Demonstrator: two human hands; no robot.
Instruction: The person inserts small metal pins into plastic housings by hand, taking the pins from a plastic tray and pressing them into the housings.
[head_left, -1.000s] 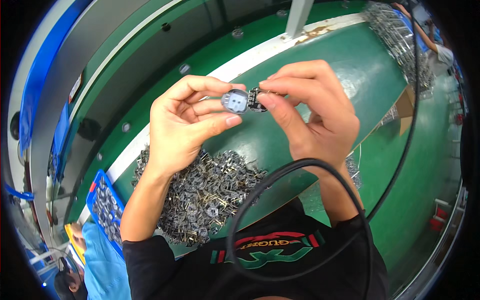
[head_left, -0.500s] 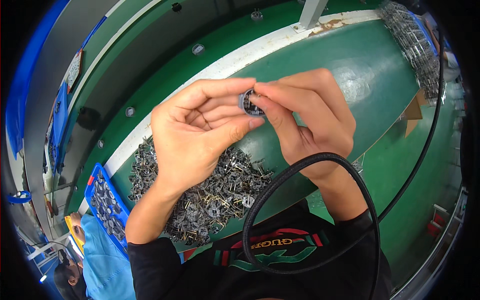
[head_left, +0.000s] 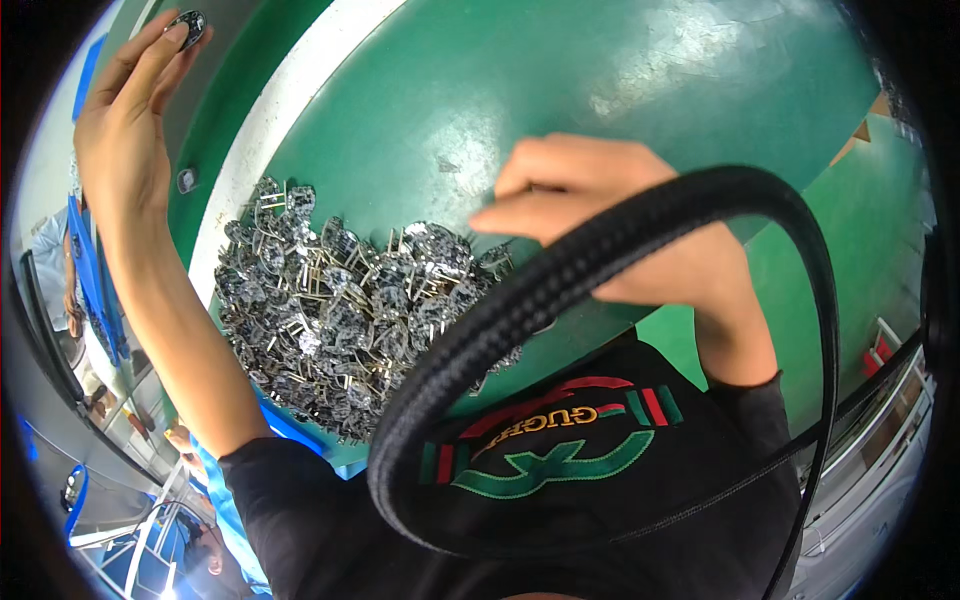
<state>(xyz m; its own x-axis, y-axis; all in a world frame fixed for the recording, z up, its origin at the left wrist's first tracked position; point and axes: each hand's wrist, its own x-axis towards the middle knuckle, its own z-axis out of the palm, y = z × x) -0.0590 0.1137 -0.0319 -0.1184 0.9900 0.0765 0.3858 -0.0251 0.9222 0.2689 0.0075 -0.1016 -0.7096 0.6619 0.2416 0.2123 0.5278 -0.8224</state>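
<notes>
Black round part point(head_left: 193, 30): leaving the shared hold, now hanging far upper left
Left hand point(head_left: 125, 130): pinching it alone
Right hand point(head_left: 605, 200): hovering half-curled near board pile point(head_left: 340, 300); pinching, cannot tell

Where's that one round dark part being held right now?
Upper left of the head view: the round part is in the left hand, up and left of the heap of pinned parts.

Right hand point(head_left: 590, 190) is kinda smeared, and the black cable point(head_left: 540, 275) loops across part of it, plus the pile's point(head_left: 330, 310) right side. Upper left, the left hand's point(head_left: 135, 120) thumb overlaps the dark round piece point(head_left: 195, 30) (details too tiny, sorry). Bench point(head_left: 420, 130) runs off the top edge.
</notes>
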